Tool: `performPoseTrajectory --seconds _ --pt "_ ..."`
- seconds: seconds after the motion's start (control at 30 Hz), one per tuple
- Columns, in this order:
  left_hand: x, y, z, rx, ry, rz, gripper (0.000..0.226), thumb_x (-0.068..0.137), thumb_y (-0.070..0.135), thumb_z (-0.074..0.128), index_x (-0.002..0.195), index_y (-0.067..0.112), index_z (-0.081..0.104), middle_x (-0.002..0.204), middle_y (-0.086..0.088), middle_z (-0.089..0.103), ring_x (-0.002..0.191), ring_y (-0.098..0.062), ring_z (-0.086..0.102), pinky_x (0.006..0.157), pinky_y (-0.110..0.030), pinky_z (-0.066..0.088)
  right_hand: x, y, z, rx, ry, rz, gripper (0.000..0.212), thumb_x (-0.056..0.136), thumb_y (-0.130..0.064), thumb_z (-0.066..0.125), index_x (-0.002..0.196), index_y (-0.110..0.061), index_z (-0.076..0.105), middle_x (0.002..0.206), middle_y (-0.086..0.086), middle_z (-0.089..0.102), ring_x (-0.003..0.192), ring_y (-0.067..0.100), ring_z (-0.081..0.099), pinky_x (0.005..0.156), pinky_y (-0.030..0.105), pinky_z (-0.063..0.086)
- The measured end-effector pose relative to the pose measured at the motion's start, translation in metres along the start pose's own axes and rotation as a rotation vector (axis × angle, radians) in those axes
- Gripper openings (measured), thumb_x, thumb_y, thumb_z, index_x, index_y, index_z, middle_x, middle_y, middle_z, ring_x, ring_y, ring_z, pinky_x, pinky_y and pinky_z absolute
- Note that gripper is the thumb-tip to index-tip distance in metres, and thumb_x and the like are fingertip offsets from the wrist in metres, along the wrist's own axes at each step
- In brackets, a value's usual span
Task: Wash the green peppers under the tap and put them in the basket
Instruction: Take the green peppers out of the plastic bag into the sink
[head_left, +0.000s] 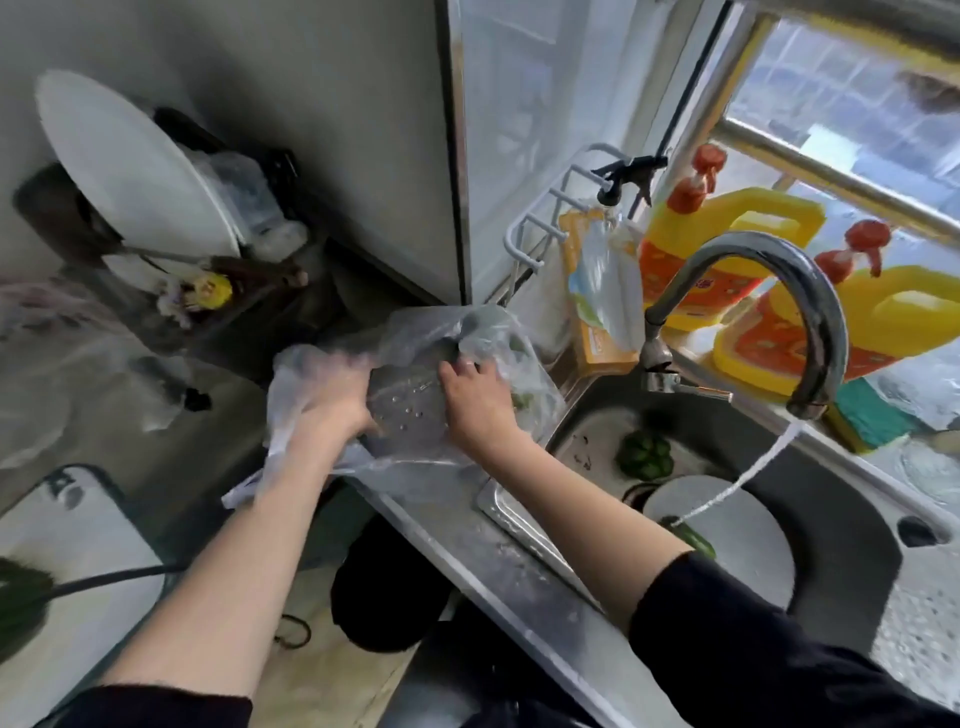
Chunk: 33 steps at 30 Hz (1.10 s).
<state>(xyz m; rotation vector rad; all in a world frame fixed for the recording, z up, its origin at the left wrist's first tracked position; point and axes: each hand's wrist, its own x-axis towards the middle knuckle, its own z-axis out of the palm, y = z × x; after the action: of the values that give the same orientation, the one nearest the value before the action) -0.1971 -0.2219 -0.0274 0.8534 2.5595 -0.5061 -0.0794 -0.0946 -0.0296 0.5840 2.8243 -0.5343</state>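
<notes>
Head view shows both forearms outstretched, left hand (332, 400) and right hand (475, 400) each gripping the plastic bag (415, 332).

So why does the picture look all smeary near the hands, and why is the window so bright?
In the head view, the left hand and the plastic bag are smeared by motion blur; the right hand looks sharper. Daylight through the window washes out that corner. The wide lens bends straight edges, like the sink rim.
</notes>
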Motion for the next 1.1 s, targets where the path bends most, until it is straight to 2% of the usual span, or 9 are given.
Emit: performPoseTrajectory --seconds 0.13,0.27,0.37,0.47,0.7,0.83,0.93,1.03,1.1 --pt "0.0 -0.004 -0.007 -0.016 -0.076 -0.038 0.106 0.064 0.043 0.082 0.147 0.026 0.02 0.146 -0.015 0.038 0.134 -0.04 0.035 0.105 -0.05 0.034 0.006 -0.012 0.009 0.307 -0.111 -0.012 0.042 0.09 -0.002 0.047 0.132 -0.007 0.045 0.132 0.018 0.046 0.12 0.033 0.048 0.097 0.041 0.043" --pt "-0.003 0.001 -0.016 -0.11 -0.032 -0.015 0.109 0.064 0.042 0.082 0.15 0.026 0.016 0.147 -0.018 0.036 0.135 -0.04 0.034 0.107 -0.048 0.033 0.011 -0.017 0.01 0.86 -0.211 0.155 0.056 0.084 -0.021 0.069 0.133 -0.016 0.044 0.133 0.01 0.05 0.116 0.025 0.054 0.095 0.036 0.049" --pt "-0.009 0.001 -0.023 -0.473 -0.063 0.072 0.105 0.062 0.038 0.085 0.148 0.025 0.028 0.144 -0.008 0.046 0.132 -0.03 0.043 0.102 -0.04 0.039 0.007 -0.015 0.002 1.324 -0.342 0.287 0.065 0.085 -0.034 0.07 0.14 -0.025 0.037 0.135 0.008 0.048 0.115 0.023 0.055 0.09 0.039 0.053" --pt "-0.013 0.007 -0.03 -0.991 -0.087 0.202 0.066 0.058 0.028 0.089 0.114 0.028 0.055 0.107 0.013 0.063 0.106 -0.01 0.059 0.084 -0.024 0.044 0.001 -0.009 -0.002 1.521 -0.38 0.279 0.063 0.086 -0.039 0.067 0.14 -0.033 0.035 0.129 0.001 0.051 0.107 0.02 0.06 0.068 0.027 0.055" --pt "-0.011 0.027 -0.034 -1.277 -0.056 0.268 0.073 0.056 0.027 0.087 0.122 0.021 0.057 0.113 0.007 0.063 0.102 0.0 0.06 0.076 -0.001 0.043 -0.011 0.013 -0.02 1.501 -0.367 0.341 0.069 0.08 -0.051 0.069 0.139 -0.033 0.038 0.133 0.003 0.051 0.114 0.02 0.057 0.085 0.04 0.055" --pt "-0.02 0.034 -0.043 -1.203 -0.018 0.302 0.069 0.043 0.042 0.079 0.108 0.036 0.058 0.111 0.003 0.065 0.108 -0.013 0.062 0.091 -0.023 0.047 -0.012 0.012 -0.032 1.311 -0.215 0.305 0.081 0.068 -0.055 0.077 0.137 -0.03 0.042 0.124 -0.002 0.055 0.109 0.015 0.059 0.092 0.038 0.053" --pt "-0.026 0.038 -0.053 -1.064 0.069 0.335 0.096 0.041 0.046 0.076 0.131 0.034 0.047 0.121 0.002 0.058 0.113 -0.014 0.055 0.097 -0.027 0.044 -0.013 0.007 -0.038 1.343 -0.065 0.312 0.063 0.071 -0.04 0.082 0.125 -0.027 0.052 0.106 -0.007 0.06 0.102 0.012 0.061 0.096 0.032 0.051" --pt "-0.031 0.037 -0.06 -1.158 0.02 0.363 0.104 0.04 0.041 0.081 0.136 0.025 0.044 0.118 0.003 0.057 0.111 -0.012 0.056 0.094 -0.025 0.045 -0.018 0.01 -0.045 1.404 -0.097 0.339 0.061 0.072 -0.039 0.081 0.125 -0.03 0.052 0.107 -0.004 0.061 0.1 0.016 0.062 0.091 0.039 0.055" --pt "-0.035 0.032 -0.066 -1.248 -0.083 0.411 0.084 0.051 0.035 0.083 0.128 0.03 0.049 0.118 0.007 0.059 0.108 -0.003 0.058 0.095 -0.023 0.047 -0.024 0.02 -0.049 1.448 -0.168 0.361 0.062 0.077 -0.04 0.076 0.133 -0.035 0.048 0.11 -0.002 0.057 0.1 0.019 0.061 0.084 0.043 0.058"
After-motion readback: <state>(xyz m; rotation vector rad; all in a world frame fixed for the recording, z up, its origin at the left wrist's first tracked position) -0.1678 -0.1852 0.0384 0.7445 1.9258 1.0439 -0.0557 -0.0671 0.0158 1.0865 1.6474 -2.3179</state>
